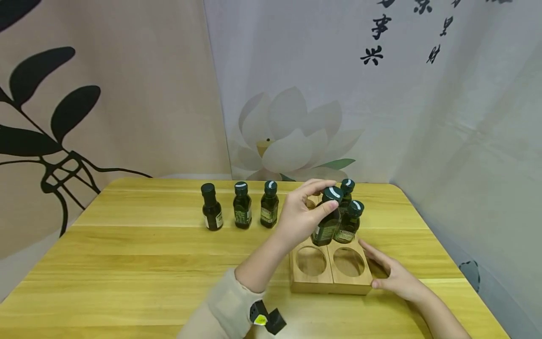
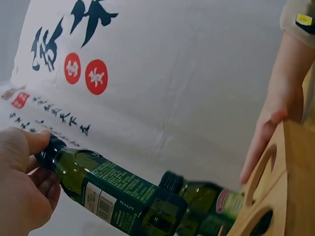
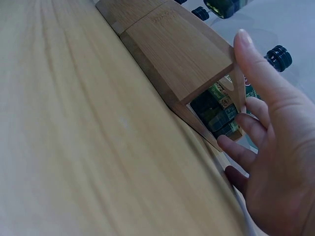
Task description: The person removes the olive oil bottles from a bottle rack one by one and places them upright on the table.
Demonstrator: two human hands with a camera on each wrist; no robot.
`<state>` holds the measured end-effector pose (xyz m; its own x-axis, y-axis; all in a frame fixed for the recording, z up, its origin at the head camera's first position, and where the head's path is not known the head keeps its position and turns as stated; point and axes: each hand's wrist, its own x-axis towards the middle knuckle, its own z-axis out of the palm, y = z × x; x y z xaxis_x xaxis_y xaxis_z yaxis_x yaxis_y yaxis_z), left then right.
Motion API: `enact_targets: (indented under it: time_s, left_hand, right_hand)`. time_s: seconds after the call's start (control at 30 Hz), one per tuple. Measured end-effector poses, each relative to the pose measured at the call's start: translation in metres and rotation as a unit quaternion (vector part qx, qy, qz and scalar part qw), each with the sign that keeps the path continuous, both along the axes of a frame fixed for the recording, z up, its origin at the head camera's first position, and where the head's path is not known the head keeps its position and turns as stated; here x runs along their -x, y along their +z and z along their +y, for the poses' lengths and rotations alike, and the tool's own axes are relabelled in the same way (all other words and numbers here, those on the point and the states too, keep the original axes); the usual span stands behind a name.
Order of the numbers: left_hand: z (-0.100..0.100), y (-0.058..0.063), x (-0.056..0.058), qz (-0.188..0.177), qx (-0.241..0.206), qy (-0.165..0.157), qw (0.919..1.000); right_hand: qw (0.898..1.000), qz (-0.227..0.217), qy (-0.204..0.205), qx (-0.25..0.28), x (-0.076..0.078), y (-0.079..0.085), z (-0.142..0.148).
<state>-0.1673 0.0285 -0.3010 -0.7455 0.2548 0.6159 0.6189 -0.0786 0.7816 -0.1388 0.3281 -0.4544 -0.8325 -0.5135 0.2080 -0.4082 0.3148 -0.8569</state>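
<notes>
My left hand (image 1: 298, 219) pinches the black cap of a dark green glass bottle (image 1: 325, 228) between thumb and fingers. In the left wrist view the held bottle (image 2: 113, 189) tilts, with a barcode label on its side. Below it sits a bamboo rack (image 1: 330, 286) with round holes, two of them visible at the front. Two similar bottles stand in the rack's right column, the nearer one (image 1: 349, 223) right beside the held bottle. Against the rack's right side rests my right hand (image 1: 395, 278), its thumb by the front corner and its fingers loosely extended.
Left of the rack, three dark bottles stand in a row: one with a taller cap (image 1: 212, 209), a middle one (image 1: 242, 207) and a right one (image 1: 269, 207). The wooden table (image 1: 148, 263) ends at a printed curtain (image 1: 288, 70) behind.
</notes>
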Motion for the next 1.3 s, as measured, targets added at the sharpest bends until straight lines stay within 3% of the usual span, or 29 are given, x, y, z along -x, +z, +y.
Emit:
enact_targets:
  time_s: [0.43, 0.8, 1.1, 1.3]
  left_hand:
    - [-0.044, 0.000, 0.010, 0.012, 0.020, 0.058, 0.9981]
    - [-0.077, -0.005, 0.016, 0.027, 0.040, 0.087, 0.9950]
    - [-0.090, -0.013, 0.015, -0.006, 0.043, 0.079, 0.9960]
    - [-0.094, -0.029, 0.016, -0.023, 0.055, 0.094, 0.9938]
  right_hand:
    - [1.000, 0.005, 0.001, -0.002, 0.000, -0.002, 0.001]
    - [1.000, 0.010, 0.001, -0.002, 0.000, -0.003, 0.001]
    - [1.000, 0.012, 0.006, 0.008, 0.000, -0.003, 0.000]
    - [1.000, 0.010, 0.002, 0.002, 0.000, -0.004, 0.001]
